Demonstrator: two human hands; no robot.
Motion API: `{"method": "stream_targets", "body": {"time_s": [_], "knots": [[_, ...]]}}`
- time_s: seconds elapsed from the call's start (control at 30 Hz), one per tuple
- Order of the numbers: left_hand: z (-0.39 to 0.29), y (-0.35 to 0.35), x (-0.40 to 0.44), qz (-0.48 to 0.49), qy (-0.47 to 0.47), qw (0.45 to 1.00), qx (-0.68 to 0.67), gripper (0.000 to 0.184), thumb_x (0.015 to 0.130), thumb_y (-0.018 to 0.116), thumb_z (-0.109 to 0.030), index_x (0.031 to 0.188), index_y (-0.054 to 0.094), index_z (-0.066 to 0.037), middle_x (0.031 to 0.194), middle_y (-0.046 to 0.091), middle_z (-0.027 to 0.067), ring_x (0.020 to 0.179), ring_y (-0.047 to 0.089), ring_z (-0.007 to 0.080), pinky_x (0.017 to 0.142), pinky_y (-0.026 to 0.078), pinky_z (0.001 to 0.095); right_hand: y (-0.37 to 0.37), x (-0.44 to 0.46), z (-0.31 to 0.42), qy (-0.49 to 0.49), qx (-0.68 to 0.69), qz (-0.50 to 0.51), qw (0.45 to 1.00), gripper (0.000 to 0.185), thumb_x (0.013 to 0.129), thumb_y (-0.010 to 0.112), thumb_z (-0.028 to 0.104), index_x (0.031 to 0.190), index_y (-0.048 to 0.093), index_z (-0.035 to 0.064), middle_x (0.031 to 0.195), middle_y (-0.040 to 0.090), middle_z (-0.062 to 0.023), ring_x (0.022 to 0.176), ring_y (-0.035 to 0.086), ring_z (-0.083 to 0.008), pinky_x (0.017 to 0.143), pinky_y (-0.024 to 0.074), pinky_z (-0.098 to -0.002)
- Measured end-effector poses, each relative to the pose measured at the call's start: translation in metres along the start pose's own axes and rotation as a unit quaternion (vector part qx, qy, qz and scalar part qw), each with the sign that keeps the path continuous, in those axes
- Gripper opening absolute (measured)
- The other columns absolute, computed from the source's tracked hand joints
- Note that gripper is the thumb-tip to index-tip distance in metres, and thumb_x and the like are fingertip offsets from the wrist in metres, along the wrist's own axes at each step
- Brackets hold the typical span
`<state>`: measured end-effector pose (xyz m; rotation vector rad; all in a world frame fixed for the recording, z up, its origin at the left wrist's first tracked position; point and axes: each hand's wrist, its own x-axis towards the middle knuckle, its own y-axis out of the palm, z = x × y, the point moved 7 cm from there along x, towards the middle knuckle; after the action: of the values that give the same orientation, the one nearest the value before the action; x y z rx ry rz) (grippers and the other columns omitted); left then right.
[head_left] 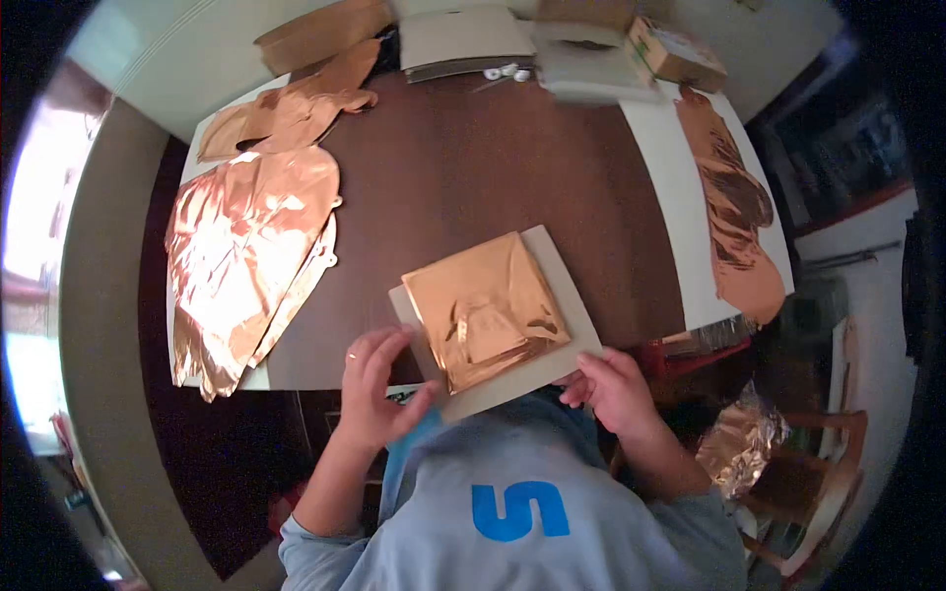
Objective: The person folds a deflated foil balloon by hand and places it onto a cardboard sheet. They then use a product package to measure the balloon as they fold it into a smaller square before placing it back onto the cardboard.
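Left grip [379, 387] spread, right grip [609, 387] pinching.

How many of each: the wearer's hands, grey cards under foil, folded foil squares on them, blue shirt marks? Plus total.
Left hand and right hand: 2
Grey card: 1
Folded copper-coloured foil square: 1
Blue shirt mark: 1
Total: 5

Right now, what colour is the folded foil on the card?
The foil is shiny copper-gold, best seen in the head view.

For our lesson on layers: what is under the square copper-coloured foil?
Under the square foil is a pale card, its border showing at right and bottom. The foil covers the card's middle, so that cannot be seen.
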<state>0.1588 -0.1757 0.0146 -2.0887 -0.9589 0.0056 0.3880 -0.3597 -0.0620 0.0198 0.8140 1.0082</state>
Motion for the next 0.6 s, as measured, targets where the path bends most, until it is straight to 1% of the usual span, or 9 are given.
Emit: {"method": "stream_targets", "body": {"time_s": [0.1, 0.2, 0.23, 0.33, 0.43, 0.5, 0.53, 0.6], "knots": [[-0.008, 0.005, -0.014, 0.005, 0.018, 1.000, 0.016, 0.065, 0.072, 0.079, -0.023, 0.128, 0.054, -0.001, 0.117, 0.061, 0.0185, 0.112, 0.057, 0.0377, 0.096, 0.043, 0.0478, 0.004, -0.001, 0.000, 0.027, -0.022, -0.024, 0.999, 0.032, 0.101, 0.053, 0.026, 0.116, 0.061, -0.0011, 0.095, 0.073, -0.0194, 0.064, 0.070, -0.0218, 0.060, 0.0567, -0.0311], [-0.016, 0.010, -0.016, -0.002, 0.028, 0.999, 0.040, 0.067, 0.072, 0.079, -0.023, 0.129, 0.055, 0.000, 0.123, 0.059, 0.0215, 0.115, 0.054, 0.0394, 0.099, 0.042, 0.0479, 0.005, -0.001, 0.001, 0.036, 0.014, -0.014, 0.999, 0.026, 0.099, 0.055, 0.020, 0.114, 0.063, -0.0006, 0.089, 0.073, -0.0190, 0.063, 0.070, -0.0212, 0.057, 0.0572, -0.0308], [-0.013, 0.013, -0.018, 0.004, 0.010, 0.999, 0.043, 0.072, 0.073, 0.080, -0.028, 0.133, 0.052, 0.000, 0.125, 0.058, 0.0208, 0.120, 0.052, 0.0406, 0.104, 0.038, 0.0520, 0.005, 0.000, 0.001, 0.035, 0.031, -0.004, 0.999, 0.026, 0.099, 0.055, 0.020, 0.114, 0.063, -0.0006, 0.089, 0.073, -0.0193, 0.062, 0.070, -0.0214, 0.057, 0.0575, -0.0311], [-0.015, 0.015, -0.014, 0.002, -0.013, 0.998, 0.067, 0.078, 0.073, 0.082, -0.031, 0.137, 0.048, -0.001, 0.127, 0.056, 0.0204, 0.125, 0.049, 0.0420, 0.110, 0.032, 0.0562, 0.002, 0.003, -0.002, 0.030, 0.070, 0.020, 0.997, 0.026, 0.099, 0.056, 0.020, 0.114, 0.062, -0.0002, 0.090, 0.073, -0.0205, 0.062, 0.070, -0.0223, 0.057, 0.0580, -0.0319], [-0.017, 0.014, -0.009, -0.011, -0.044, 0.995, 0.085, 0.081, 0.074, 0.082, -0.031, 0.140, 0.045, -0.002, 0.130, 0.054, 0.0201, 0.129, 0.046, 0.0419, 0.114, 0.025, 0.0589, 0.003, 0.004, -0.002, 0.031, 0.076, 0.033, 0.996, 0.026, 0.099, 0.057, 0.021, 0.114, 0.062, 0.0003, 0.091, 0.073, -0.0212, 0.063, 0.070, -0.0228, 0.057, 0.0578, -0.0320], [-0.016, 0.016, -0.008, -0.013, -0.046, 0.996, 0.080, 0.082, 0.073, 0.082, -0.030, 0.140, 0.044, -0.003, 0.132, 0.054, 0.0199, 0.131, 0.045, 0.0414, 0.114, 0.025, 0.0585, 0.006, 0.004, -0.002, 0.030, 0.068, 0.031, 0.997, 0.027, 0.100, 0.056, 0.023, 0.111, 0.063, 0.0001, 0.088, 0.073, -0.0210, 0.063, 0.070, -0.0226, 0.057, 0.0580, -0.0316], [-0.015, 0.017, -0.008, -0.015, -0.047, 0.996, 0.078, 0.082, 0.073, 0.082, -0.029, 0.141, 0.044, -0.003, 0.132, 0.053, 0.0199, 0.131, 0.044, 0.0412, 0.114, 0.025, 0.0584, 0.005, 0.003, -0.001, 0.041, -0.026, 0.029, 0.998, 0.027, 0.099, 0.058, 0.025, 0.107, 0.064, 0.0000, 0.085, 0.073, -0.0203, 0.063, 0.070, -0.0231, 0.057, 0.0575, -0.0319], [-0.012, 0.019, -0.008, -0.020, -0.051, 0.995, 0.085, 0.082, 0.073, 0.082, -0.028, 0.140, 0.044, -0.003, 0.132, 0.054, 0.0197, 0.132, 0.044, 0.0411, 0.114, 0.025, 0.0586, 0.000, -0.001, 0.005, 0.061, -0.214, 0.023, 0.975, 0.028, 0.097, 0.061, 0.027, 0.099, 0.067, -0.0002, 0.080, 0.072, -0.0190, 0.062, 0.070, -0.0242, 0.058, 0.0563, -0.0327]]}}
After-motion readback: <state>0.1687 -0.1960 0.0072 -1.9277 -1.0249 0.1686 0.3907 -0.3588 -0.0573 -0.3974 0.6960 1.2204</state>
